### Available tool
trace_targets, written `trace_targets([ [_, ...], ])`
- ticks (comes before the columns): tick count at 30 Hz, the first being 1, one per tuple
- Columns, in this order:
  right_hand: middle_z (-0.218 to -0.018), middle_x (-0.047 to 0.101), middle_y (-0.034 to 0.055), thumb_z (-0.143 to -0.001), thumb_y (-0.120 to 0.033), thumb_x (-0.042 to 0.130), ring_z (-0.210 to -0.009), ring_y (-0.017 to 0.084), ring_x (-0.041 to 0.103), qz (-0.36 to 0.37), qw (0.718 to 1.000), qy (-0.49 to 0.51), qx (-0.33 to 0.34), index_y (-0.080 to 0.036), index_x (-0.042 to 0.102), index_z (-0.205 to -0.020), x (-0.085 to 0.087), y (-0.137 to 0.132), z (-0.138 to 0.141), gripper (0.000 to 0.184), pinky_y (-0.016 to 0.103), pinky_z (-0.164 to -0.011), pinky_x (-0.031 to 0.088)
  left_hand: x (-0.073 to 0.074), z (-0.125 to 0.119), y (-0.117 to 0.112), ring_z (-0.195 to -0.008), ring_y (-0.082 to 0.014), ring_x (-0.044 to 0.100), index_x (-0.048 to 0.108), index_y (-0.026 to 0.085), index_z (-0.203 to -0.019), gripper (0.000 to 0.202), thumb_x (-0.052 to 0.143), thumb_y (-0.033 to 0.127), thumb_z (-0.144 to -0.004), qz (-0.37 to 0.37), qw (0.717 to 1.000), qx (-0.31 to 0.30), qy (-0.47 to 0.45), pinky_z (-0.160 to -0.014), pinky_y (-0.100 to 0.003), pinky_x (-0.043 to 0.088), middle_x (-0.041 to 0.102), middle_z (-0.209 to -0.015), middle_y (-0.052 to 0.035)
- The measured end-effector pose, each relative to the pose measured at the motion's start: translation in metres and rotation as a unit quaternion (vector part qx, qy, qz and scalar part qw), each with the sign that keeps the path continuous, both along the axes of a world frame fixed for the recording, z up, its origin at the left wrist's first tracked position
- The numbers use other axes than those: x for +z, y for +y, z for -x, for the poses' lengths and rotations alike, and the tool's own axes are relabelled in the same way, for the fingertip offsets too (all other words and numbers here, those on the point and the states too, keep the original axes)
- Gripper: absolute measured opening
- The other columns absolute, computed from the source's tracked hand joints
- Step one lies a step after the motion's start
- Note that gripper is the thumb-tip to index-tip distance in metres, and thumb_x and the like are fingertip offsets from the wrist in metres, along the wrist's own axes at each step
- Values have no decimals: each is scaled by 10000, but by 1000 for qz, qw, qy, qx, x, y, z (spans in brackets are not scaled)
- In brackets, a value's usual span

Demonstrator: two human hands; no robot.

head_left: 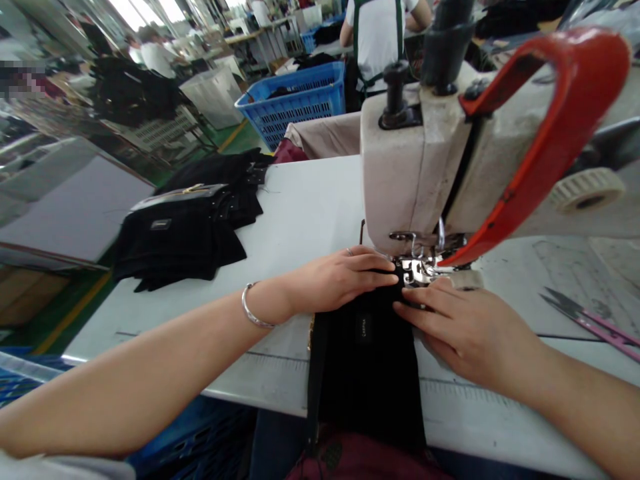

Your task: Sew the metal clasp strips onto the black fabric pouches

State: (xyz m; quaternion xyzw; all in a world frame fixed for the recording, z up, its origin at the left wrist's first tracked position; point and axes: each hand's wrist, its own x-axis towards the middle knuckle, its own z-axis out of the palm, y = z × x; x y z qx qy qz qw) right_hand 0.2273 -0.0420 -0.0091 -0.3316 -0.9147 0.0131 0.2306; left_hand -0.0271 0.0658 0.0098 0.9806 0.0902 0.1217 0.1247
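A piece of black fabric (pixel 370 387) with a small dark label (pixel 365 328) runs from the person's lap up to the presser foot (pixel 417 272) of a sewing machine (pixel 400 173). My left hand (pixel 345 277) lies flat on the fabric left of the foot, fingers stretched out together. Just in front of the foot, my right hand (pixel 460 320) rests its extended fingertips on the fabric's right edge; its thumb is mostly hidden. The needle's tip and the stitching spot cannot be made out.
Stacked black fabric pieces (pixel 175 233) lie on the left of the white table (pixel 310 207). Pink-handled scissors (pixel 590 320) lie at the right. A red lever guard (pixel 555 133) arches over the machine. Behind stand a blue crate (pixel 295 97) and a seated co-worker (pixel 379 40).
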Motion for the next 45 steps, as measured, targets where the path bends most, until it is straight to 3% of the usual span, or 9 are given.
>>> trace_targets([
  [7,-1099,720,96,-951,-150,527,-987,240,644,150,988,39,25,-169,657,-1049,15,2,-11,164,429,-856,519,34,-9,-99,-1455,-385,418,532,21,-1410,864,609,697,-877,-12,987,125,104,-1219,-532,381,539,-1478,-240],
  [11,-1156,712,13,-938,-186,582,-1114,215,611,212,974,25,69,-262,674,-1105,32,-17,-12,206,418,-975,496,28,2,-161,-1437,-330,457,561,73,-1344,426,582,316,-996,-31,989,127,68,-1212,-489,410,532,-1499,-186],
  [18,-1426,575,111,-921,-305,641,-1330,309,492,157,974,67,-146,-209,532,-1407,5,-63,11,507,541,-1113,422,19,23,-161,-1347,-237,523,554,194,-1086,92,552,173,-996,62,917,381,-103,-1146,-450,463,601,-1355,-112],
  [23,-1443,580,87,-988,-276,533,-1357,295,491,194,952,166,-168,-287,485,-1479,-3,-69,41,494,582,-1130,395,17,37,-153,-1212,-306,583,352,288,-1515,747,723,326,-867,201,807,551,-69,-973,-542,545,563,-1349,-117],
  [26,-1422,575,81,-966,-279,534,-1323,277,521,281,873,348,-194,-319,564,-1394,4,-61,55,431,551,-1103,425,16,41,-147,-1165,-279,604,283,294,-1561,920,770,309,-780,362,734,557,-141,-829,-405,590,562,-1314,-117],
  [32,-1159,650,47,-760,-349,733,-1024,223,636,509,574,608,-205,-259,622,-1155,22,-42,72,420,380,-855,537,31,37,-132,-1072,-245,674,293,228,-1570,973,796,320,-742,556,618,496,-250,-955,-419,554,588,-1346,-153],
  [40,-644,428,-82,-783,-454,729,-487,81,337,607,568,526,-180,-222,618,-997,27,-81,68,335,233,-440,269,59,19,-157,-1423,-292,449,562,261,-1388,545,586,109,-865,92,929,357,-24,-1200,-573,370,493,-1527,-84],
  [43,-820,585,-13,-800,-421,713,-730,143,546,526,653,504,-204,-227,639,-1000,28,-84,66,288,268,-609,442,51,2,-173,-1354,-307,521,510,168,-1386,509,645,182,-896,41,966,256,14,-1120,-511,482,565,-1445,-142],
  [45,-964,632,17,-778,-401,718,-898,178,599,502,633,547,-219,-235,632,-1016,28,-76,66,302,298,-741,497,44,-4,-172,-1184,-258,633,558,168,-1263,303,584,167,-961,12,960,277,-23,-1019,-423,546,670,-1253,-114],
])
